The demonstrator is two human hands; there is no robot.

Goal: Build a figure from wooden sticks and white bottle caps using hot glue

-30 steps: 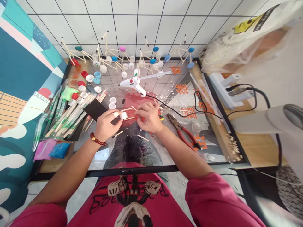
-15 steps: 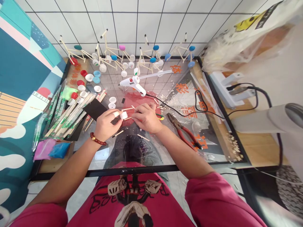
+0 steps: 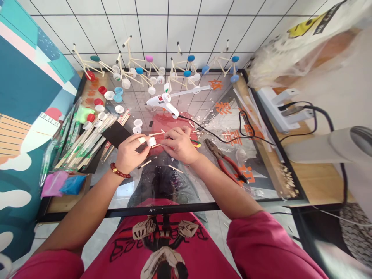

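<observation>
My left hand (image 3: 130,152) is closed, pinching a white bottle cap (image 3: 151,142) between thumb and fingers. A pale round piece (image 3: 141,140) shows at one of its fingers; whether it is a ring or a part I cannot tell. Thin wooden sticks (image 3: 157,134) run from beside the cap toward my right hand (image 3: 180,145). The fingers of that hand are pinched on the end of a lower wooden stick (image 3: 156,146). Its fingertips partly hide the stick ends. Short loose sticks (image 3: 176,169) lie on the glass tabletop just below the hands.
A white glue gun (image 3: 163,104) lies beyond my hands, its cord trailing right. Red-handled pliers (image 3: 225,161) rest on the right. Bundled chopsticks (image 3: 87,141) and loose caps (image 3: 109,95) are on the left. Several stick figures (image 3: 139,71) with caps line the back.
Both hands hold almost the same position over the table. The cap and the sticks show no clear movement.
</observation>
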